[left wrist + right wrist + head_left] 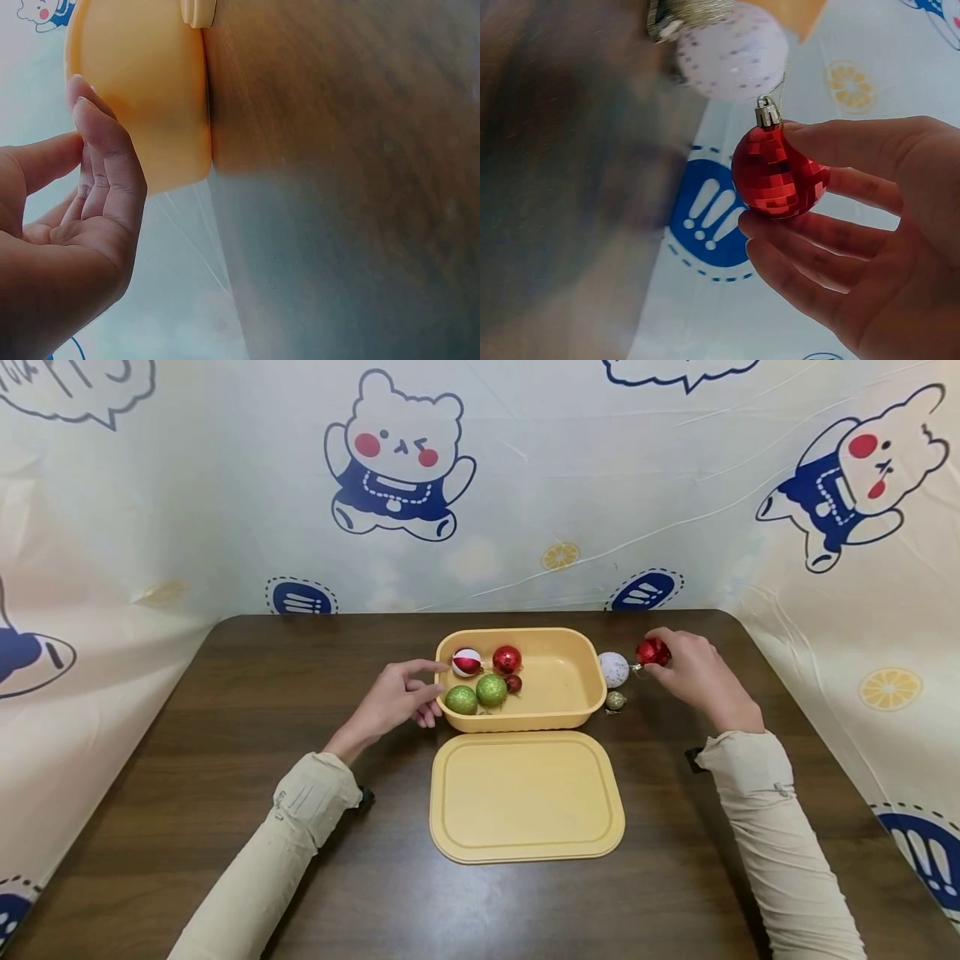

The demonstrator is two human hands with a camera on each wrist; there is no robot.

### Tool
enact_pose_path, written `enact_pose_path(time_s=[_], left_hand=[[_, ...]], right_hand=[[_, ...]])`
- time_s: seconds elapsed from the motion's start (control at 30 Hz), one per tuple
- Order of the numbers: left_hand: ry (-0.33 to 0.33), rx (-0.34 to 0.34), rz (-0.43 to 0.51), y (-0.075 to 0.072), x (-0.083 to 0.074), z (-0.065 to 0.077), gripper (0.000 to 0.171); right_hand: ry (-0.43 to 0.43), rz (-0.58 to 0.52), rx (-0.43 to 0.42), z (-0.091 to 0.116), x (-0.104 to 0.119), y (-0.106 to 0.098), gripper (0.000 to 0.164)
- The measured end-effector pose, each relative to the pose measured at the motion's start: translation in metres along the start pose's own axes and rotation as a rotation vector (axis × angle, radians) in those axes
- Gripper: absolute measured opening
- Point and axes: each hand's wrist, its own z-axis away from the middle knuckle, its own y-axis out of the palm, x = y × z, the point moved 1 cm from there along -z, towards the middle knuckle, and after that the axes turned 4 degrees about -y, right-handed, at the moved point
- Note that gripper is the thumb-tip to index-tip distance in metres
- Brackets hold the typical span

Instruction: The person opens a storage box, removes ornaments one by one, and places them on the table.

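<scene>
A red faceted Christmas ball (776,176) with a silver cap is pinched between the thumb and fingers of my right hand (697,675), right of a yellow box (562,685). My left hand (393,697) is at the box's left end, its loosely bent fingertips at the rim. Inside the box lie a red-and-white ball (467,662), a red ball (507,659), a small dark red ball (513,684) and two green glitter balls (492,691). Between the box and my right hand sit a white speckled ball (613,669) and a small gold ball (615,701).
A flat yellow lid (527,797) lies in front of the box on the dark wooden table (360,860). Behind the table and along its sides hangs a pale sheet (525,468) printed with cartoon bears.
</scene>
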Motion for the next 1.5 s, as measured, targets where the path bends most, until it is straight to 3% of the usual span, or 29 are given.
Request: enact_pose_path(time_s=[0.33,0.53,0.83,1.5], left_hand=[[0.001,-0.001,0.002,0.001,0.0,0.0,0.04],[0.005,-0.002,0.001,0.0,0.001,0.0,0.039],[0.01,-0.006,0.002,0.0,0.001,0.0,0.039],[0.038,0.005,0.021,-0.001,0.002,0.0,0.039]], right_hand=[[0.018,0.016,0.082,0.001,-0.016,0.013,0.035],[-0.018,0.002,0.115,-0.003,-0.016,0.021,0.035],[0.021,-0.008,0.168,-0.005,-0.016,0.029,0.038],[0.03,-0.02,0.161,-0.003,-0.008,0.016,0.039]])
